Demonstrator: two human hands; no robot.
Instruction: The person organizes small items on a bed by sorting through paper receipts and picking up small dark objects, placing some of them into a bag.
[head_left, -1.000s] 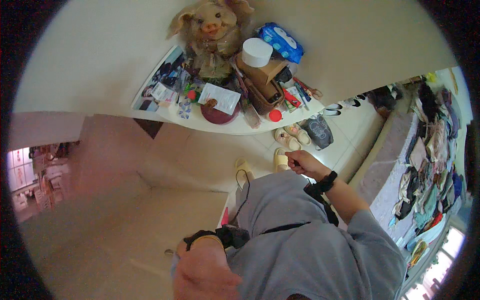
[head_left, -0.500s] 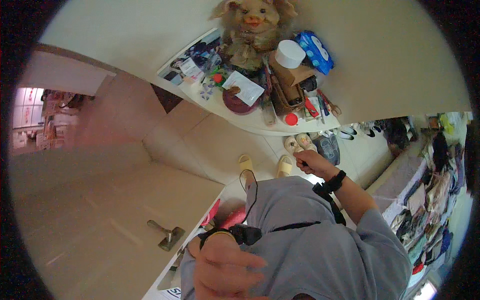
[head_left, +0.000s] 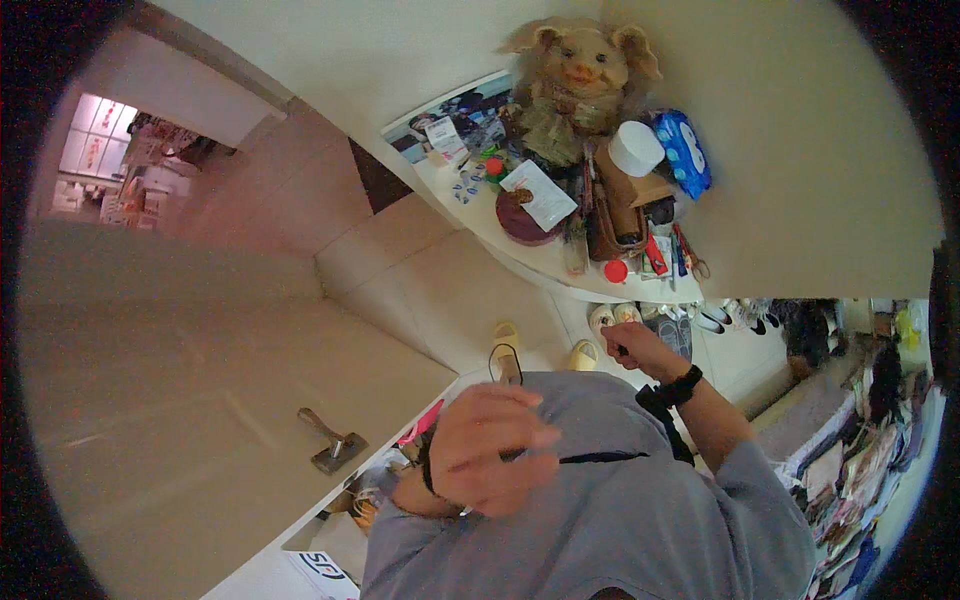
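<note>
My left hand [head_left: 495, 450] is in front of my grey shirt [head_left: 600, 500], blurred by motion. Its fingers are loosely bent and apart, with nothing visible in them. A dark band circles that wrist. Farther right, my right hand [head_left: 640, 350] is closed in a fist above the floor, near the shoes by the shelf. Something small and dark shows at its curled fingers, too little to name. A black wristband [head_left: 680, 386] sits on the right wrist, with a black strap hanging from it. A dark cord loops near my left foot.
A curved white shelf [head_left: 540, 262] holds a pig figure [head_left: 580, 75], a blue packet [head_left: 683, 155], a white round tub [head_left: 636, 149], a brown bag [head_left: 612, 225] and small items. A door with a metal handle [head_left: 338, 445] stands at left. Clothes [head_left: 850, 460] are piled at right. Yellow slippers [head_left: 583, 354] are on my feet.
My left hand has risen from the lower edge to the front of my shirt. My right hand stays closed, slightly lower and to the right. The view has shifted, moving the shelf right and down.
</note>
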